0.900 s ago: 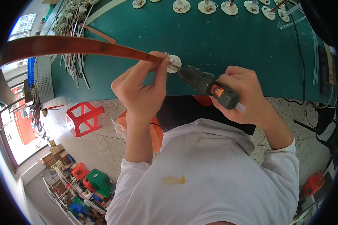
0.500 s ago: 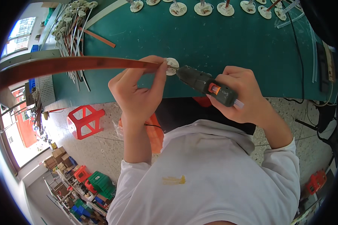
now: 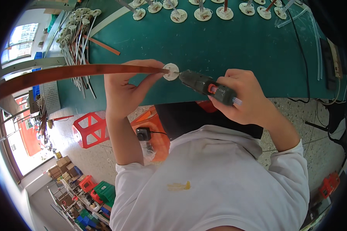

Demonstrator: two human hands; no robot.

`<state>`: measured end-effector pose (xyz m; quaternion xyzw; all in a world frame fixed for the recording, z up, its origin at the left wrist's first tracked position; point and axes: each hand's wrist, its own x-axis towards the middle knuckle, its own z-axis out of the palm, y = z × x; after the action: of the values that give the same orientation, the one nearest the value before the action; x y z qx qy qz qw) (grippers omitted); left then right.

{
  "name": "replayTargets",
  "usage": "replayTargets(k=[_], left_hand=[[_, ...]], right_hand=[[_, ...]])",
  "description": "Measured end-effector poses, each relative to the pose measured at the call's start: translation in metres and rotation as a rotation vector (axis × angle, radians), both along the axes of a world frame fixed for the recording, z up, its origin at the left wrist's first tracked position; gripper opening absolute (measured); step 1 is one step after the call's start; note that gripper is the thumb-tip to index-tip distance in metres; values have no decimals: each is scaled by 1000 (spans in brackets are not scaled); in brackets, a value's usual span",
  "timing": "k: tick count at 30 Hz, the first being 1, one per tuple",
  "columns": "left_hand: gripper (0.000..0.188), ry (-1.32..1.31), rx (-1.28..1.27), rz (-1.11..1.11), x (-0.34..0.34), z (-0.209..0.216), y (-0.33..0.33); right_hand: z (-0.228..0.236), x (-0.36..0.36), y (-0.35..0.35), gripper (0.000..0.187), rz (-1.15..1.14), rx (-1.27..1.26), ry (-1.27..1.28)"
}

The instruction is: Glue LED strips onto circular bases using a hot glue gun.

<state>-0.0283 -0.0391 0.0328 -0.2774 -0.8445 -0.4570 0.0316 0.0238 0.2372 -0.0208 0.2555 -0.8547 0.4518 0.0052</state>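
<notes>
My left hand [image 3: 121,90] is closed round a long reddish-brown strip [image 3: 85,69], gripping it near its right end. That end meets a small whitish disc [image 3: 171,77] above the green tabletop; whether the disc is fixed to it I cannot tell. My right hand [image 3: 245,96] wraps round a dark hot glue gun [image 3: 198,81] with an orange part and a clear glue stick at its back. The gun's nozzle points left and is at the disc's right edge, by the strip's end.
Several whitish discs with upright strips [image 3: 202,14] stand along the bench's far side. A bundle of thin strips [image 3: 77,50] lies at the far left. A black cable [image 3: 302,54] crosses the right side. Below the bench are a red stool [image 3: 90,131] and an orange seat [image 3: 162,142].
My left hand has shifted left, back from the strip's end, showing more of the disc. The gun stays close to the disc. The whole view has shifted slightly.
</notes>
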Motion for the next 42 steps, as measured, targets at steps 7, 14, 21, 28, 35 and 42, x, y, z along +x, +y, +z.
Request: replayTargets(k=[7,14,21,28,35,42], left_hand=[[13,15,18,63,-1,-7,2],[11,12,139,183,6,-12,4],[12,175,90,329,14,-25,16],[10,219,57,280,14,-24,18],[10,202,87,210,12,-23,17],[10,186,90,220,10,-23,20]], right_hand=[[0,-1,2,17,25,-16,11],[0,0,6,17,34,-18,2],[0,1,6,18,31,-96,-35],[0,1,5,20,33,-142,-17],[-2,-2,-1,17,39,-135,3],[-2,-2,-3,15,16,-60,-11]])
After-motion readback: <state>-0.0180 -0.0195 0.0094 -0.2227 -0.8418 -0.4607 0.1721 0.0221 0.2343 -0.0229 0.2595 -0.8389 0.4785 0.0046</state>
